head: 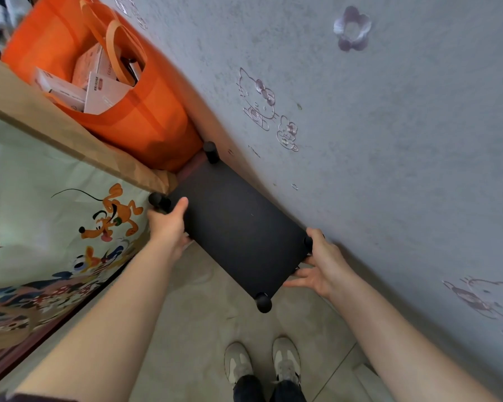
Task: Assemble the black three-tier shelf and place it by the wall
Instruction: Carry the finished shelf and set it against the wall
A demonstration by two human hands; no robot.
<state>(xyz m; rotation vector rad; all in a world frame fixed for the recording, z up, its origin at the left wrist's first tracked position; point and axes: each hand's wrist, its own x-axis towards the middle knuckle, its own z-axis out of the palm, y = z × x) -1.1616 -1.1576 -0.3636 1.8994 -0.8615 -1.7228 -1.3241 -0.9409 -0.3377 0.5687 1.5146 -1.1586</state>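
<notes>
The wall (pixel 389 140) and orange bag (pixel 145 117) hem the shelf (pixel 238 227); only the floor (pixel 215 314) side is open.

Wore low grey-and-off-white laced left trainer (pixel 237 362) and matching right trainer (pixel 285 359). Wore dark blue-black trousers (pixel 269 390) reaching the shoe tops. Showed left hand (pixel 166 224) and right hand (pixel 321 265) uncovered, forearms bare; dark fabric sleeve edge (pixel 26 398) at left upper arm.
</notes>
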